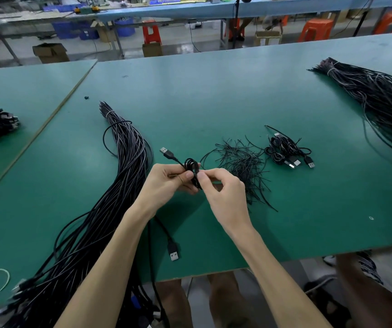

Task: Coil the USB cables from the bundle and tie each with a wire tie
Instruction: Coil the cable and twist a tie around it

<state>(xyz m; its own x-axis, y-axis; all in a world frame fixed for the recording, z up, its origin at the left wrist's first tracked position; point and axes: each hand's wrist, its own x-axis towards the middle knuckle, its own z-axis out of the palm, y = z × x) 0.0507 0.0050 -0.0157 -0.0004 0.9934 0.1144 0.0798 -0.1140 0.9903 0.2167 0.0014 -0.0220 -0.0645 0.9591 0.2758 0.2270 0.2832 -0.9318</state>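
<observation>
My left hand (166, 181) pinches the coiled USB cable (191, 168) at its waist, fingers curled closed on the loops. My right hand (221, 190) pinches the same place with thumb and forefinger, probably on a wire tie, too thin to see. This cable hangs just left of the pile of wire ties (242, 166), its USB plug (166, 152) pointing away from the pile. I should press the loops tight and twist close to them. The bundle (124, 166) lies further left of the pile, finished coils (287, 152) just right.

I see even, soft overhead light on the table (237, 95), shadows faint, slight sheen on the cables (128, 147). The wide lens bows the edges; lower-left corner blurs, centre is sharp.
</observation>
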